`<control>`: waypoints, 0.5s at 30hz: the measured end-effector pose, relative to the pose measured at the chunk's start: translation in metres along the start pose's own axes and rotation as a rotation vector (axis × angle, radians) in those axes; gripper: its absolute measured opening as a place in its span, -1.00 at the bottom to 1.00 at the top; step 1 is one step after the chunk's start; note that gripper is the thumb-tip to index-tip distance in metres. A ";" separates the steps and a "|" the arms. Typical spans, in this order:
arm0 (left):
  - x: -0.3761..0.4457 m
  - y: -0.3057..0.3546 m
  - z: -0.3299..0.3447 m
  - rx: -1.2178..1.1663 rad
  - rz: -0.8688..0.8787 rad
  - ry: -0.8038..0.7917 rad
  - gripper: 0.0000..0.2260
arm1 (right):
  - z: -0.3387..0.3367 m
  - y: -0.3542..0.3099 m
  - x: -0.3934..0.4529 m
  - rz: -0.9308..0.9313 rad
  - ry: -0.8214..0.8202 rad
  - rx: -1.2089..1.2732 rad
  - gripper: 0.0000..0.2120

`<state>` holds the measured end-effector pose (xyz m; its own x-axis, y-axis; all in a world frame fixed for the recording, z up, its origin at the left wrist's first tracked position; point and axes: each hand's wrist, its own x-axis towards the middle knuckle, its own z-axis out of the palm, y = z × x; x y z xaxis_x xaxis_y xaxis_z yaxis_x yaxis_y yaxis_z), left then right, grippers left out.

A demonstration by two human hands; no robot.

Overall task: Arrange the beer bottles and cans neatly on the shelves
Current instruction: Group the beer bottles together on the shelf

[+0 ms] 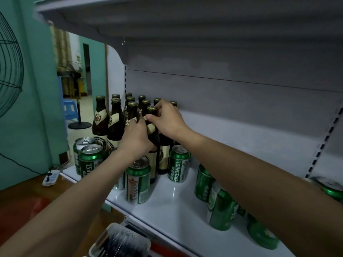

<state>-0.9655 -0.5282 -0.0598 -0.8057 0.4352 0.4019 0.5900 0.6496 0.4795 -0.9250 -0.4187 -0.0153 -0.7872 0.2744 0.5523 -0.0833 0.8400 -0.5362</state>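
Several brown beer bottles (101, 117) with gold caps stand grouped at the back left of the white shelf (172, 206). My right hand (167, 121) grips the neck of the front bottle (155, 145), fingers curled near its cap. My left hand (136, 135) holds the same bottle lower down, on its shoulder. Green Tsingtao cans stand around them: two at the left (91, 160), one in front (138, 184), one to the right (179, 164). More green cans (221, 210) stand under my right forearm.
The shelf above (167, 19) hangs low over the bottle tops. A can lies on its side (332, 188) at the far right. A fan guard (9, 67) is at the left, a power strip (50, 178) on the wooden floor, a plastic basket (118, 242) below.
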 end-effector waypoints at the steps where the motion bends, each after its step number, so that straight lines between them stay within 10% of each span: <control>1: -0.001 0.001 -0.001 -0.020 -0.008 0.002 -0.28 | -0.002 0.000 -0.001 -0.001 -0.008 0.000 -0.61; 8: -0.035 0.031 -0.003 -0.290 0.200 0.426 -0.57 | -0.037 0.013 -0.016 0.062 0.044 0.100 -0.79; 15: -0.060 0.051 0.059 -0.449 0.103 0.032 -0.50 | -0.056 0.059 -0.034 0.242 -0.147 -0.103 -0.64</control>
<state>-0.8900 -0.4846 -0.1052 -0.7435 0.4597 0.4856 0.6371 0.2662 0.7234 -0.8688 -0.3522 -0.0296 -0.8570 0.4083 0.3143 0.1740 0.8035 -0.5693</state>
